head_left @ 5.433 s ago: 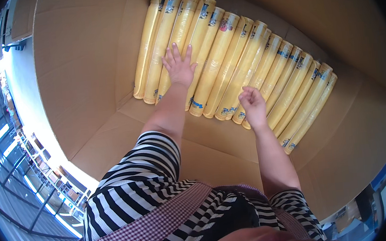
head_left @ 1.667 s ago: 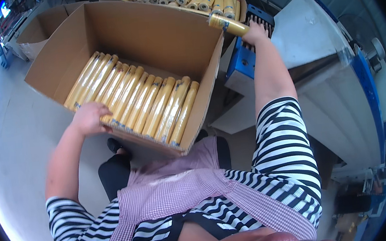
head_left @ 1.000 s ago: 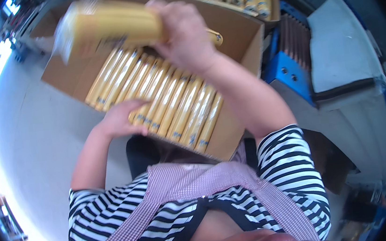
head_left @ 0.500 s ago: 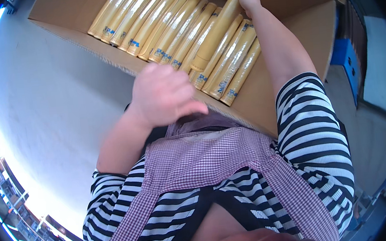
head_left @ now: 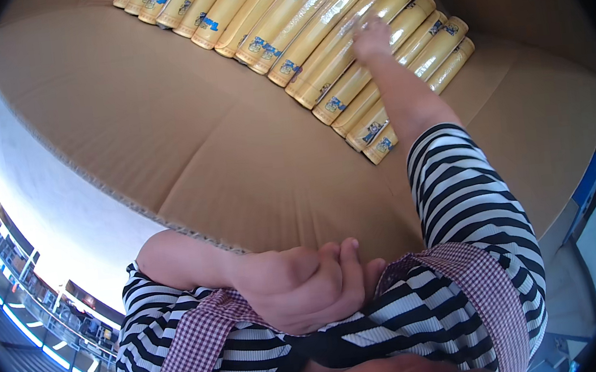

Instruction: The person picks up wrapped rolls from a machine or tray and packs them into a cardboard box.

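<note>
A row of several yellow rolls [head_left: 264,33] in shiny clear wrap, with blue prints near their ends, lies side by side in a large cardboard box [head_left: 235,142]. Deep inside the box, my right hand [head_left: 373,38] is on top of the rolls toward the right part of the row. Its fingers are blurred, so their grip does not show clearly. Close to my chest, my left hand [head_left: 312,286] is at the near edge of the box with its fingers curled together. Nothing shows in it.
The near box wall's corrugated edge [head_left: 121,197] runs from upper left down toward my left wrist. The right box wall [head_left: 552,116] rises beside my right arm. A pale floor [head_left: 63,232] lies to the left, and a blue object [head_left: 589,177] stands outside at right.
The roll my right hand held up over the row is now down among the others. I have leaned farther over the box. My left hand has come down toward my chest.
</note>
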### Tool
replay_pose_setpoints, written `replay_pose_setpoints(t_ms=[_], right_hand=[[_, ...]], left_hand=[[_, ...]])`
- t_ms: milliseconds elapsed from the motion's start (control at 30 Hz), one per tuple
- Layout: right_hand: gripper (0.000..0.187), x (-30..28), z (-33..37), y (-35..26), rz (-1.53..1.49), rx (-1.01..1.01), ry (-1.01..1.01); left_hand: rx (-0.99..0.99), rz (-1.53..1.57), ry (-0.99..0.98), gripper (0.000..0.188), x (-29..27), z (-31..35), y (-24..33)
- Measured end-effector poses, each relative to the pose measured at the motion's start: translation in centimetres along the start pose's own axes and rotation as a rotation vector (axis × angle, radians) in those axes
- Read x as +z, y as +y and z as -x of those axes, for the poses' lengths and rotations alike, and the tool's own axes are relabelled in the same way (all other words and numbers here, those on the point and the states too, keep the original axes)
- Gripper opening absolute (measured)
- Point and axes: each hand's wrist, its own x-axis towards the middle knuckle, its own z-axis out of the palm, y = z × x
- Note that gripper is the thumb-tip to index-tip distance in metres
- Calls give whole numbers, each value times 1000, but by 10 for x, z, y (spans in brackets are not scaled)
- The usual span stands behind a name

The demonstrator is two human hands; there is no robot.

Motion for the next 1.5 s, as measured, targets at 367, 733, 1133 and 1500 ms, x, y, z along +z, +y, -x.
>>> replay_pose_setpoints(t_ms=[367,733,1133,1500], right_hand=[[61,-20,19,-7,-69,-323,-334],[62,-290,108,143,-210,-264,87],[44,-237,384,242,-370,-172,539],[36,-221,354,237,-465,-177,698]], left_hand=[[-174,129,-259,19,-3,-31,-12],[-541,50,-376,23,-5,-62,11],[-571,65,-484,40,-6,-65,13],[-579,61,-423,43,-19,-46,30]])
